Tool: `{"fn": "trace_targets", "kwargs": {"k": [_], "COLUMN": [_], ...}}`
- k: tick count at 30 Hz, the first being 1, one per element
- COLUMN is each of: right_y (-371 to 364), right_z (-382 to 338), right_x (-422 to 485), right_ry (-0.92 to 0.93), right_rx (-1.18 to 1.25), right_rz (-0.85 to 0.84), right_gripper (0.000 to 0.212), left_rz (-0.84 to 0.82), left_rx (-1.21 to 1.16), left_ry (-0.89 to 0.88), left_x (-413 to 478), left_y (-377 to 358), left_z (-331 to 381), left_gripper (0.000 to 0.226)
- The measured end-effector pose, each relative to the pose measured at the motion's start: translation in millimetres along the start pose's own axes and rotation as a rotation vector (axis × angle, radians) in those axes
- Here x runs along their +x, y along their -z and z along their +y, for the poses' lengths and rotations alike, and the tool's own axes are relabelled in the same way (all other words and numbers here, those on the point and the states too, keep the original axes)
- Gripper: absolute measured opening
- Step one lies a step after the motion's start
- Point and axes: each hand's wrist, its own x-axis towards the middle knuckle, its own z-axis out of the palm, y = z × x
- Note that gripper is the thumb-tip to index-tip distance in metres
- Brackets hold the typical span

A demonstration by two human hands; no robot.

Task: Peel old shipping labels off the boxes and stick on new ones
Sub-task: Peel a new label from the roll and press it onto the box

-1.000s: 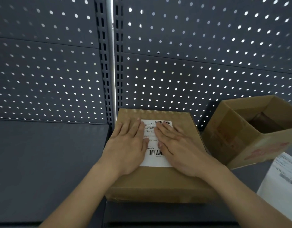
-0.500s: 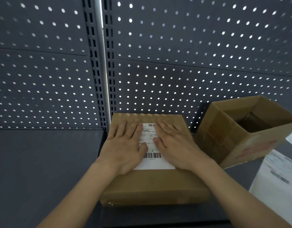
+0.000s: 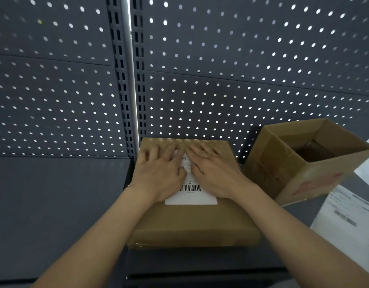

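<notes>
Pressing flat with straight fingers, left hand (image 3: 158,173) and right hand (image 3: 212,173) rest on the white label (image 3: 191,194) atop the closed box (image 3: 192,223); open box (image 3: 304,163) just right.

Dim overall. I see backlight punching through the pegboard (image 3: 241,59) holes as bright dots. Fingertips (image 3: 158,148) motion-blurred. Wide-angle bending at edges; papers (image 3: 349,215) at right soft, smeared.
</notes>
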Motion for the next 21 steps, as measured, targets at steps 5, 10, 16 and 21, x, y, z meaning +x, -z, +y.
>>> {"fn": "trace_targets", "kwargs": {"k": [5, 10, 16, 21], "right_y": [-3.5, -0.3, 8.2, -3.6], "right_z": [1.8, 1.7, -7.4, -11.2], "right_x": [1.8, -5.5, -42.5, -45.3], "right_ry": [-0.006, -0.015, -0.031, -0.045], "right_rx": [-0.026, 0.095, 0.076, -0.013], "right_rz": [-0.035, 0.014, -0.058, -0.06], "right_gripper": [0.055, 0.055, 0.064, 0.063], "left_rz": [-0.039, -0.016, -0.059, -0.053], "left_rx": [0.026, -0.062, -0.072, -0.049], "left_ry": [0.021, -0.021, -0.037, -0.026], "left_x": [1.7, -3.6, -41.8, -42.8], "left_y": [-3.5, 1.5, 1.7, -7.1], "left_z": [-0.1, -5.3, -4.0, -3.0], "left_gripper": [0.06, 0.06, 0.068, 0.088]}}
